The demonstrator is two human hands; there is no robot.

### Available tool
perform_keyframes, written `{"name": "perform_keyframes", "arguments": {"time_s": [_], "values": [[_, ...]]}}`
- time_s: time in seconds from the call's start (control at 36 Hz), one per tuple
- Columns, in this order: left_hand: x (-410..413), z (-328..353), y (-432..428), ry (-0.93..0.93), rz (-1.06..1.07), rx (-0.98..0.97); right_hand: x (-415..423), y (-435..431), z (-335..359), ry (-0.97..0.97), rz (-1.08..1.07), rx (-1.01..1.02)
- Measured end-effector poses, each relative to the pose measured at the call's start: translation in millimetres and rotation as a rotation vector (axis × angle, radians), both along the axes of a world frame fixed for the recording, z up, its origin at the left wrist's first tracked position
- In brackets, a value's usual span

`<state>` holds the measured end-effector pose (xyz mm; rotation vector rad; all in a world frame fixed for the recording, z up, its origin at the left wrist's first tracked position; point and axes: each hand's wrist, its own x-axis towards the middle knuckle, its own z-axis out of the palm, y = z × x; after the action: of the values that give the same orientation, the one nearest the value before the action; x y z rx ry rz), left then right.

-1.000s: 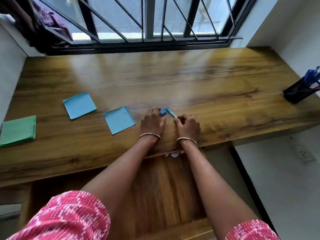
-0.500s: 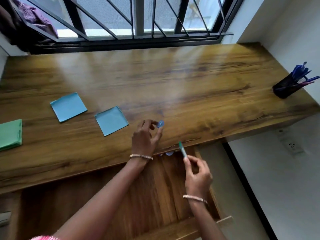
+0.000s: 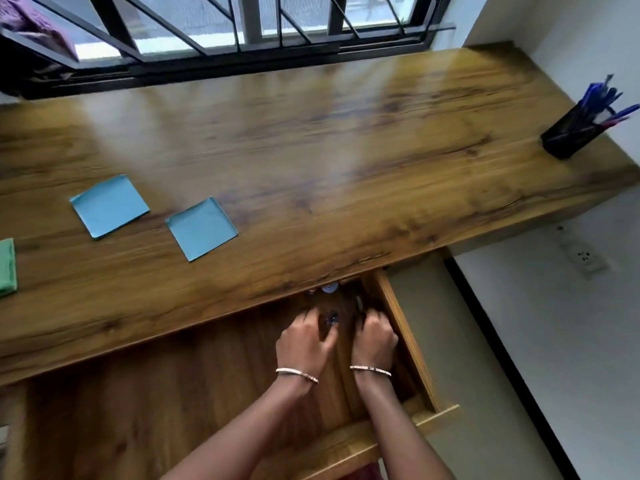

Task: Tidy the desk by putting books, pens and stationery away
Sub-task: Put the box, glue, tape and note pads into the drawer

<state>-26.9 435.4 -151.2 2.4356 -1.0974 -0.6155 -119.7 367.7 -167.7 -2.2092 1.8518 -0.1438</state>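
Head view: both hands down inside open drawer [image 3: 403, 327] under desk [image 3: 311, 150]. Left hand [image 3: 304, 344] curled beside small dark-blue object [image 3: 330, 318], grip unclear. Right hand [image 3: 375, 337] curled, contents hidden. Two blue sticky pads [image 3: 110, 206] [image 3: 202, 228] and green pad [image 3: 7, 268] on desktop left; pen holder [image 3: 571, 133] far right.

Both hands [image 3: 337, 341] in the drawer [image 3: 405, 337], apparently before the desk [image 3: 311, 150].

The wooden desk [image 3: 346, 161] bears two blue sticky-note pads [image 3: 109, 205] [image 3: 202, 228], a green pad [image 3: 7, 266], and a pen holder [image 3: 568, 135].
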Motion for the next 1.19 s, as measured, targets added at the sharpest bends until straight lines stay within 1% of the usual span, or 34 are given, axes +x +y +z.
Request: {"name": "perform_keyframes", "arguments": {"time_s": [0.06,0.14,0.28,0.42,0.5,0.69,0.86,0.97,1.19], "values": [[1.0,-3.2,-6.0,0.008,-0.017,0.081,4.0,-3.1,3.6,0.071,0.009,-0.006],[1.8,-7.5,-14.3,0.0,-0.044,0.161,8.2,-7.0,9.0,0.107,0.006,-0.027],[0.7,-12.8,-27.7,0.014,-0.053,0.179,7.7,-8.5,12.7,0.129,0.052,-0.013],[-2.5,-19.8,-34.8,0.03,-0.065,0.179,-4.2,-3.7,5.5,0.095,0.216,0.065],[-4.5,-23.1,-38.6,0.029,-0.086,0.2,-7.7,-3.3,4.4,0.108,0.204,0.128],[-8.1,-24.9,-50.9,0.018,-0.084,0.24,-7.8,-1.3,11.9,0.135,0.173,0.172],[-4.4,-24.2,-53.2,0.031,-0.082,0.216,-6.4,-0.1,14.2,0.135,0.166,0.201],[-3.9,-23.3,-52.1,0.074,-0.104,0.181,-5.6,0.6,17.5,0.123,0.145,0.215],[-4.6,-19.6,-49.8,0.141,-0.103,0.067,-6.6,8.5,24.3,0.003,0.11,0.167]]}}
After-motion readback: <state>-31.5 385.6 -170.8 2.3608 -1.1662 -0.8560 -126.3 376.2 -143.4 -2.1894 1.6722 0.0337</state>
